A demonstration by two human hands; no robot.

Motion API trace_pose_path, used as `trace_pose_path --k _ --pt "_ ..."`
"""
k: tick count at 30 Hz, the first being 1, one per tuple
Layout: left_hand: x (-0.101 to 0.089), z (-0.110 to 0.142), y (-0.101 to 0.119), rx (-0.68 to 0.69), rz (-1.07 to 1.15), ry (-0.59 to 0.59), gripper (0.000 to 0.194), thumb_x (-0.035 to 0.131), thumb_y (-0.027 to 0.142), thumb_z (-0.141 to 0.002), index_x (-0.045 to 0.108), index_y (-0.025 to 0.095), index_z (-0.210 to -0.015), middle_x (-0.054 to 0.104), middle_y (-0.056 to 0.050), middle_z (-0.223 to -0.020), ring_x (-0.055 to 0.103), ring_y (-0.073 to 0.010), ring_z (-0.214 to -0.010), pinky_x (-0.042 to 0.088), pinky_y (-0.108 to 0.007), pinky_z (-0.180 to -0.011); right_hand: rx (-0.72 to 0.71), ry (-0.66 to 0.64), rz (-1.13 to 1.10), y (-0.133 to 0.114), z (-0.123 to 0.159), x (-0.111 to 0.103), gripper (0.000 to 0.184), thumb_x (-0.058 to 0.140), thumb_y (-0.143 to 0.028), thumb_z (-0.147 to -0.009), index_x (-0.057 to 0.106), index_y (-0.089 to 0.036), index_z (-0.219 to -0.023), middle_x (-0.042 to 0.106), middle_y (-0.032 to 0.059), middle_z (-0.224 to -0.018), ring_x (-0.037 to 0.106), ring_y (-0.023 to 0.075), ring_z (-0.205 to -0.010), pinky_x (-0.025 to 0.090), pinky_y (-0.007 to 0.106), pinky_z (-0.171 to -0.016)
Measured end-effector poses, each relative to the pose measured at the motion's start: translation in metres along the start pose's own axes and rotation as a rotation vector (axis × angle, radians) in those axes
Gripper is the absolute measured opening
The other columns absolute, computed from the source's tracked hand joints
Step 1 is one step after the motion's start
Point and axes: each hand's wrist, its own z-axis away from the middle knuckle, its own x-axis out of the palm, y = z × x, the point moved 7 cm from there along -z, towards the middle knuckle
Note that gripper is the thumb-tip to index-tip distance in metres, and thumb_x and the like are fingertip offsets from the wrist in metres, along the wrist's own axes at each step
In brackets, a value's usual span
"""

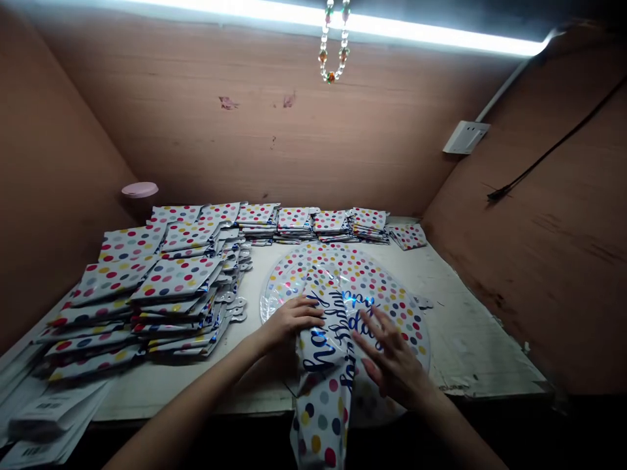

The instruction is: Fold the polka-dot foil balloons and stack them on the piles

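Pinkish-brown wooden panelling encloses a low worktable (470, 346), which is lit by a strip light (343, 23); near the front edge, a round foil balloon (377, 287) printed with multicoloured polka dots and blue "Happy Birthday" lettering is laid flat, with its middle folded into a strip (321, 418) that is carried over the front edge. The left hand (291, 320) is pressed palm-down on the fold, its fingers (308, 312) held together and lying flat, with nothing pinched; the right hand (389, 359) is laid on the foil just right of the fold, its fingers (372, 339) spread wide and resting on the surface, with no grip seen. Printed paper sheets (49, 418) are piled at the front left corner; stacks of folded polka-dot balloons (176, 277) are heaped along the left side, just beside the left hand; further stacks (294, 222) are ranged along the rear edge. A pink round object (140, 189) is placed at the rear left corner; a wall switch plate (465, 137) and a black cable (548, 143) are fixed to the right panel; a beaded string (333, 39) is hung from above.
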Motion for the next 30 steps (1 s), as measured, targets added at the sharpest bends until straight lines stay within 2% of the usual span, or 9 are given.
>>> trace_pose_path --k 4,7,9,12,15,19,22,26,30 --pt "0.027 0.019 0.022 0.117 -0.177 -0.082 0.030 0.045 0.020 -0.096 0.056 0.021 -0.124 0.062 -0.009 -0.125 0.052 -0.0235 -0.121 0.040 -0.045 -0.105 -0.324 -0.191 0.059 -0.015 0.002 0.061 0.047 0.042 -0.009 -0.093 0.042 -0.019 -0.139 0.045 0.0102 -0.143 0.030 0.0263 -0.138 0.038 0.048 -0.109" --pt "0.041 0.043 0.040 0.188 -0.179 -0.142 0.034 0.046 0.013 -0.093 0.054 0.018 -0.125 0.064 -0.011 -0.121 0.058 -0.0225 -0.114 0.044 -0.041 -0.102 -0.280 -0.204 -0.089 -0.012 0.010 0.078 0.041 0.044 -0.011 -0.093 0.048 -0.015 -0.134 0.055 0.0126 -0.133 0.040 0.0250 -0.133 0.043 0.045 -0.105" --pt "0.044 0.050 0.038 0.066 -0.054 -0.143 0.031 0.049 0.015 -0.091 0.058 0.017 -0.121 0.067 -0.010 -0.116 0.061 -0.0216 -0.109 0.048 -0.037 -0.097 -0.131 -0.188 -0.281 0.000 0.011 0.079 0.035 0.046 -0.019 -0.093 0.055 -0.016 -0.127 0.061 0.0128 -0.126 0.050 0.0246 -0.125 0.047 0.042 -0.099" --pt "0.044 0.051 0.000 -0.482 0.145 -0.101 0.019 0.055 0.020 -0.086 0.067 0.020 -0.101 0.072 -0.005 -0.097 0.068 -0.0184 -0.089 0.052 -0.027 -0.080 0.381 -0.156 -0.575 0.040 0.004 0.084 0.028 0.045 -0.034 -0.091 0.066 -0.019 -0.101 0.071 0.0085 -0.100 0.067 0.0216 -0.095 0.054 0.034 -0.081" --pt "0.041 0.046 -0.034 -0.956 0.111 -0.004 0.020 0.046 0.019 -0.089 0.065 0.019 -0.095 0.071 -0.004 -0.085 0.067 -0.0184 -0.080 0.050 -0.025 -0.069 0.892 -0.117 -0.621 0.074 0.002 0.095 0.037 0.042 -0.047 -0.088 0.061 -0.019 -0.075 0.066 0.0019 -0.066 0.062 0.0170 -0.062 0.049 0.026 -0.056" --pt "0.040 0.024 -0.043 -1.162 -0.071 0.110 0.035 0.049 0.027 -0.091 0.050 0.013 -0.123 0.067 -0.013 -0.098 0.065 -0.0250 -0.087 0.049 -0.032 -0.072 1.055 -0.077 -0.535 0.088 -0.007 0.106 0.036 0.043 -0.046 -0.083 0.051 -0.020 -0.060 0.053 -0.0016 -0.051 0.050 0.0140 -0.049 0.038 0.023 -0.046" --pt "0.040 -0.001 -0.031 -0.953 -0.344 0.128 0.038 0.047 0.020 -0.091 0.046 0.018 -0.129 0.059 -0.015 -0.117 0.059 -0.0270 -0.104 0.048 -0.040 -0.085 1.117 -0.055 -0.458 0.090 -0.002 0.107 0.031 0.043 -0.040 -0.082 0.047 -0.021 -0.058 0.050 -0.0017 -0.051 0.048 0.0140 -0.048 0.036 0.024 -0.047" --pt "0.068 -0.023 -0.018 -0.457 -0.383 -0.088 0.033 0.049 0.025 -0.091 0.054 0.023 -0.124 0.051 -0.011 -0.132 0.041 -0.0284 -0.129 0.033 -0.049 -0.107 1.135 -0.024 -0.360 0.081 -0.002 0.091 0.018 0.046 -0.034 -0.083 0.056 -0.020 -0.077 0.056 0.0009 -0.059 0.054 0.0192 -0.057 0.042 0.029 -0.055" --pt "0.084 -0.017 -0.026 -0.393 -0.333 -0.211 0.048 0.041 0.037 -0.095 0.037 0.024 -0.141 0.028 -0.013 -0.152 0.021 -0.0323 -0.140 0.021 -0.057 -0.111 0.835 0.084 -0.048 0.068 -0.054 0.066 0.028 0.045 -0.033 -0.089 0.056 -0.019 -0.112 0.060 0.0146 -0.104 0.053 0.0301 -0.099 0.043 0.043 -0.083"
